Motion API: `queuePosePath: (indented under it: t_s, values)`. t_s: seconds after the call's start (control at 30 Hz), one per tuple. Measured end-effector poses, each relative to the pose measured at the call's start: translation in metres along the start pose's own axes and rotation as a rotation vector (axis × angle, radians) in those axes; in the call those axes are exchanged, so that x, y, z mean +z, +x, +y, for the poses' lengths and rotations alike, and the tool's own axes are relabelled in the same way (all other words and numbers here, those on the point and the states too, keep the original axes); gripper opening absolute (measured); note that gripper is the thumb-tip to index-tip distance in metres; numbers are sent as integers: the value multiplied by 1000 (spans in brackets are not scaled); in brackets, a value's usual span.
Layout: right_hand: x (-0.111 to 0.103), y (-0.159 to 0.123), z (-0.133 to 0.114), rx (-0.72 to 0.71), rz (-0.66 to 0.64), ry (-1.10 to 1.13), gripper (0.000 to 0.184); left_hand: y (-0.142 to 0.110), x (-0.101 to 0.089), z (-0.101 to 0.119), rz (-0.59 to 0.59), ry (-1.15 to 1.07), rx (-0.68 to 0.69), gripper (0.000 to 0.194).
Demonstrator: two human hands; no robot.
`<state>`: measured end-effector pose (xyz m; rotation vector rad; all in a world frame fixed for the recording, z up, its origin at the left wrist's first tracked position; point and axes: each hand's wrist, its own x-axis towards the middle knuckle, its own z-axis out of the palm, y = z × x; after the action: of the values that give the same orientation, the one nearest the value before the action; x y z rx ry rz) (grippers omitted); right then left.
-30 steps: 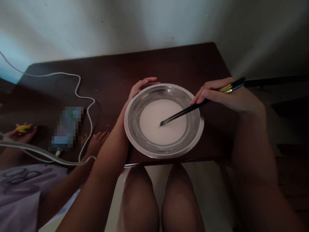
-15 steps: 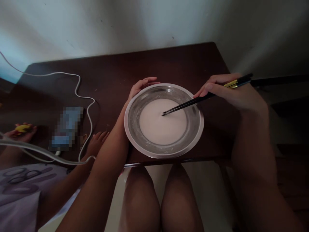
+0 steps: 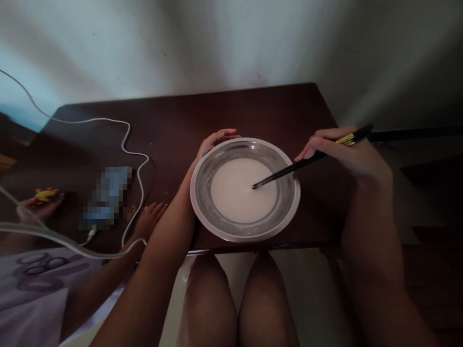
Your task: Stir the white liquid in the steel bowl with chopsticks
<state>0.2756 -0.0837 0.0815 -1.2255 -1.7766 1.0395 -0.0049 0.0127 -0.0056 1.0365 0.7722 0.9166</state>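
A wide metal bowl (image 3: 202, 193) sits near the front edge of the dark table, holding a smooth white liquid (image 3: 233, 193). My left hand (image 3: 214, 140) curls around the bowl's far left side, its fingers along the outside of the rim and partly hidden behind it. In my right hand (image 3: 343, 149) is a pair of black chopsticks (image 3: 289, 168) with gold bands near the top. They slant down to the left over the bowl's right rim, and their tips are in the liquid near its middle.
Beside me on the left, another person's hand (image 3: 150, 219) rests on the table (image 3: 231, 113); that person's other hand holds a small yellow-red object (image 3: 46, 195). A blurred-out phone (image 3: 108, 195) lies between them with a white cable (image 3: 126, 140). A wall (image 3: 202, 43) stands behind.
The chopstick tips have shifted slightly right within the liquid. My view has tilted a little, so the whole scene sits lower. My left hand keeps its place on the bowl.
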Motion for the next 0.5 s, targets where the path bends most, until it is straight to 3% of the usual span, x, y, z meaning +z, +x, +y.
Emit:
queuePosePath:
  t_s: [0.17,0.27,0.37,0.5]
  values:
    - [6,3,-2,6,-171,-25,21,-5,-1,-2,-52,61,171,29]
    - [7,3,-3,-12,-85,-23,21,-8,-2,-3,-88,94,263,32]
    - [3,0,-4,-8,-22,2,25,-7,-5,-4,-107,116,265,34]
    - [5,1,-4,2,-176,18,24,-1,-8,-4,-107,101,158,34]
